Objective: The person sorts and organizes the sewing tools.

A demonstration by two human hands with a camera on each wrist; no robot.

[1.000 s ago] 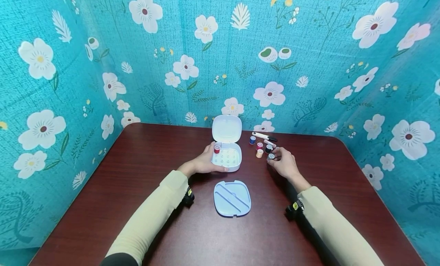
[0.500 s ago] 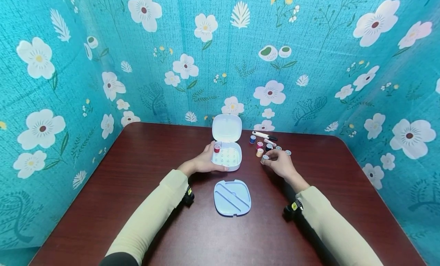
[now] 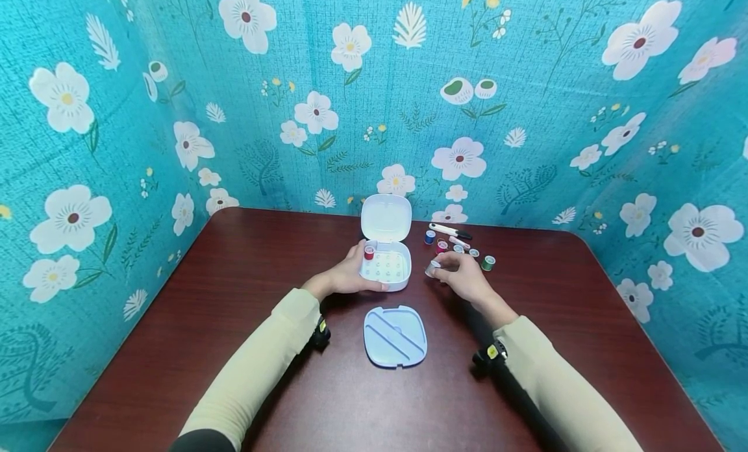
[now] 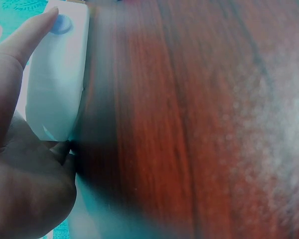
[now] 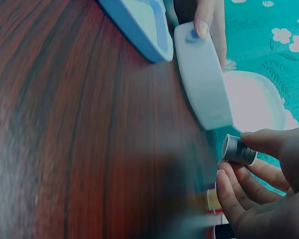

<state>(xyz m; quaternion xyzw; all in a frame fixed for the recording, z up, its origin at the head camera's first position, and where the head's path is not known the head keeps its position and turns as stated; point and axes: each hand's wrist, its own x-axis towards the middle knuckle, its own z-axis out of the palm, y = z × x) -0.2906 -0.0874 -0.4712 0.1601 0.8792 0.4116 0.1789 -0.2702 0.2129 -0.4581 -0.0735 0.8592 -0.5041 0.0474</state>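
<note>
Grey thread spool (image 5: 239,151): pinched between right hand (image 3: 461,276) thumb and fingers, carried leftward from loose spools (image 3: 488,263), held outside white sewing box (image 3: 398,287). Box: gripped by left hand (image 3: 346,275); only red spool (image 3: 369,253) seated.

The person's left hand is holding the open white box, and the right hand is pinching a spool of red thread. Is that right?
Not quite: the thread on the spool in the right hand is grey, as the right wrist view shows. The left hand is indeed holding the open white box.
</note>
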